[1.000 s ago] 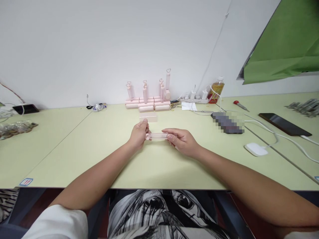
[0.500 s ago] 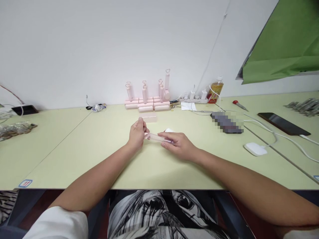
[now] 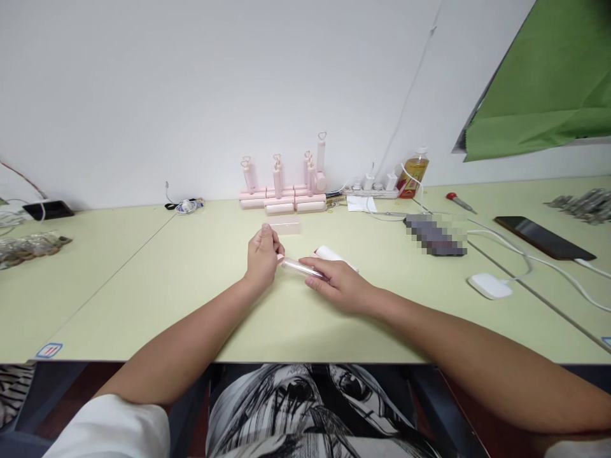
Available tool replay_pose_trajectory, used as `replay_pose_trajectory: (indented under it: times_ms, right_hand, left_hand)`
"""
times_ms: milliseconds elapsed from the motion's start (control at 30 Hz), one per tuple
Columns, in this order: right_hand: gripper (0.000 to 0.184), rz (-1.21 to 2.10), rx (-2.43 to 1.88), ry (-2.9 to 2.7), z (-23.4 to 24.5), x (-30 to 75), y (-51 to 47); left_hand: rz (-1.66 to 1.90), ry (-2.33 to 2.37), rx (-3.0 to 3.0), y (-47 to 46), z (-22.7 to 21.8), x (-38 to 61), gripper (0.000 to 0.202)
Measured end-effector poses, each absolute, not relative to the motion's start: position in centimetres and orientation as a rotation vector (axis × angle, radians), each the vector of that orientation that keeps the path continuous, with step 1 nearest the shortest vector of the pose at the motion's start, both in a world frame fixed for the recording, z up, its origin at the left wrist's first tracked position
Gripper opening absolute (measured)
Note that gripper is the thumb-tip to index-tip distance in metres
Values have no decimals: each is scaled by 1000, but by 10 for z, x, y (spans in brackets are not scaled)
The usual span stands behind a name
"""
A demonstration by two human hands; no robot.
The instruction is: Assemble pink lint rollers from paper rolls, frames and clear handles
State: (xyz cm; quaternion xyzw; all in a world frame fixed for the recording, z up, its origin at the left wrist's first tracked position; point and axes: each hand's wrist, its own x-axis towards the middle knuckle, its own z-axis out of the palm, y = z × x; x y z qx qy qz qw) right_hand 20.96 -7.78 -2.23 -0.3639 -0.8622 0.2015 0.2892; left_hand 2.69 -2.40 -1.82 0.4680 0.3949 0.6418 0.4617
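Both of my hands meet over the middle of the pale green table (image 3: 143,280). My right hand (image 3: 340,285) is closed around one end of a clear pinkish tube (image 3: 300,268), which slants up to the left. My left hand (image 3: 263,256) pinches the tube's pink left end with closed fingers. A white roller piece (image 3: 334,256) lies on the table just behind my right hand. A pale pink flat case (image 3: 285,227) lies beyond my left hand.
A group of pink rollers with heart handles (image 3: 284,184) stands at the back by the wall. To the right lie a power strip (image 3: 372,188), a bottle (image 3: 413,172), a screwdriver (image 3: 461,202), a dark phone (image 3: 544,238), a white charger puck (image 3: 489,285) and cables.
My right hand drew back toward me and to the right, tilting the tube from level to slanted. The white roller piece behind it came into sight. My left hand stayed in place.
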Motion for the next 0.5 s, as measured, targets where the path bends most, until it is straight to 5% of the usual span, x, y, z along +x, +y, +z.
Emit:
replay_pose_trajectory:
  times_ms: [500]
  right_hand:
    - [41, 555, -984, -2217, -23, 214, -75]
  left_hand:
    - [1605, 997, 1198, -23, -20, 25, 50]
